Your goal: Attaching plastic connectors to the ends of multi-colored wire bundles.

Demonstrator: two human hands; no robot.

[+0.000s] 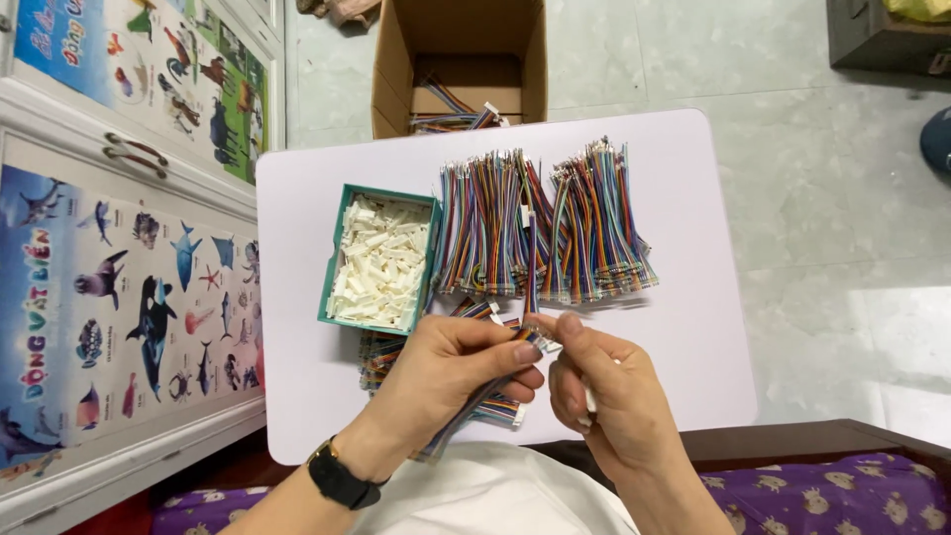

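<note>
Left hand [451,362], black watch [340,478] at the wrist, closed around a rainbow ribbon cable [482,391], thumb and fingers pinching it near its upper end. Right hand [606,391] just beside, fingertips pinched on that same end, other fingers curled in; something small and white showing between them, too hidden to name. Cable trailing down and left from the pinch toward the lap, over the near edge of the white tabletop [693,327].

Under the hands, a small heap of similar cables [381,352] lying flat. Beyond, a teal tray [335,260] full of white plastic connector housings [381,263]; to its right, two dense bundles of multicoloured cables [540,233] side by side. Further off on the tiled floor, an open cardboard box [461,64] with more cables inside. Illustrated animal posters [129,287] along the cabinet on the left.

Risks, as judged: thin wire ends bent or misaligned by too tight a pinch; hanging tail snagged on the heap below, dragging pieces off the edge; tray nudged by the left wrist, spilling housings
</note>
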